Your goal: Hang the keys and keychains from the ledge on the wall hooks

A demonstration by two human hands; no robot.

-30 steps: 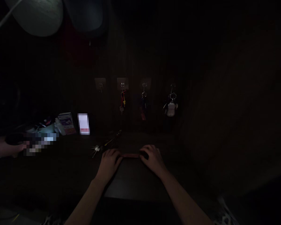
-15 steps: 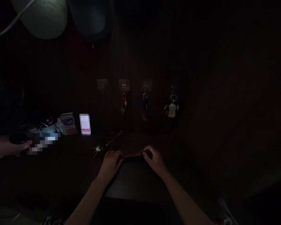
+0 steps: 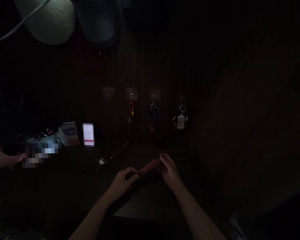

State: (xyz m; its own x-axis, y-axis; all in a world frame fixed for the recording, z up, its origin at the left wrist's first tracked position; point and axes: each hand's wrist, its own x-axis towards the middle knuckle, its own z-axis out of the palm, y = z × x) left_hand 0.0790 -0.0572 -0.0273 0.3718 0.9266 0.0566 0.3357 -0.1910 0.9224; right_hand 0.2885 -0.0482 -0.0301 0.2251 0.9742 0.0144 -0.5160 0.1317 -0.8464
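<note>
Since the earlier frame, the reddish flat piece (image 3: 149, 167) is slanting more steeply, its right end now sitting higher than its left, and your left hand (image 3: 125, 180) is reaching lower and farther right in the picture, while more of the piece's face is showing. You are holding it just below and right of the centre of the frame, over the dark surface (image 3: 136, 208), with both hands sharing the grip: your left thumb and fingers are pinching its lower left end, and your right hand (image 3: 170, 170) is grasping its upper right end, though the darkness is hiding how tightly. As for progress, the handling is looking midway to you and me: the piece is being held at both ends, neither hand is letting go, and setting it down is still remaining undone. Across the middle of the frame, three hanging sets are already resting on hooks: keys on a red and yellow cord (image 3: 131, 111), a dark blue and red bunch (image 3: 152, 120), and a pale fob (image 3: 181, 122) on a ring. The leftmost hook (image 3: 108, 95) is showing just its own metal and backing. Left of your hands, a loose bunch of keys (image 3: 101, 161) is lying on the surface near a beaded cord (image 3: 116, 153), neither being touched. At the left edge, another person's hand (image 3: 1, 157) is holding something dark, its details being too blurred to tell
</note>
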